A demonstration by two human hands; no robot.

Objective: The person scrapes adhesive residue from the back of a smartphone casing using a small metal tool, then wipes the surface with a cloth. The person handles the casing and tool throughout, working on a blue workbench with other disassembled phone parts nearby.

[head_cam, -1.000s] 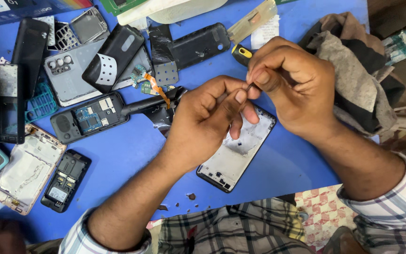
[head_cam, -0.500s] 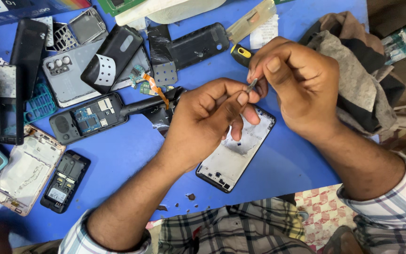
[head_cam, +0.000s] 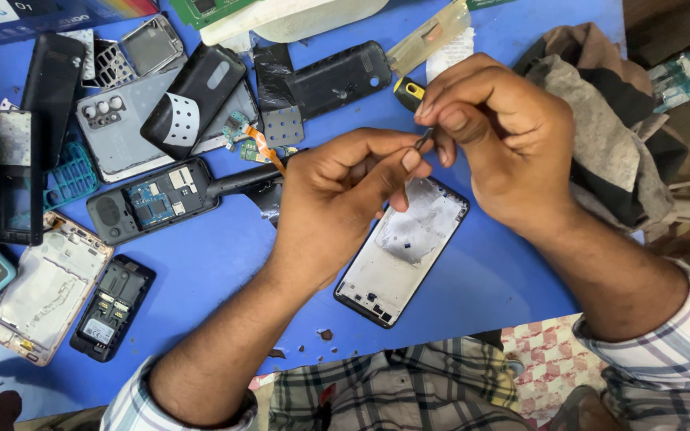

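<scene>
My right hand [head_cam: 505, 144] grips a small screwdriver whose yellow and black handle end [head_cam: 409, 92] shows above my fingers. Its thin metal tip [head_cam: 423, 141] points down and left. My left hand [head_cam: 337, 199] pinches thumb and forefinger at that tip; whether anything tiny sits between them is hidden. Both hands hover over an opened phone frame [head_cam: 401, 255] with a silver inner plate, which lies tilted on the blue table [head_cam: 225, 263].
Many phone parts lie at the left and back: a black keypad phone body [head_cam: 153, 199], a small black phone shell [head_cam: 112, 307], a pale frame [head_cam: 45, 287], a grey back cover [head_cam: 121, 128], black covers [head_cam: 337, 80]. A bundle of cloth [head_cam: 608, 136] sits at the right.
My fingertips were pressed together a second ago. They have parted a little, and the metal tip now shows between the two hands. The phone frame has not moved.
</scene>
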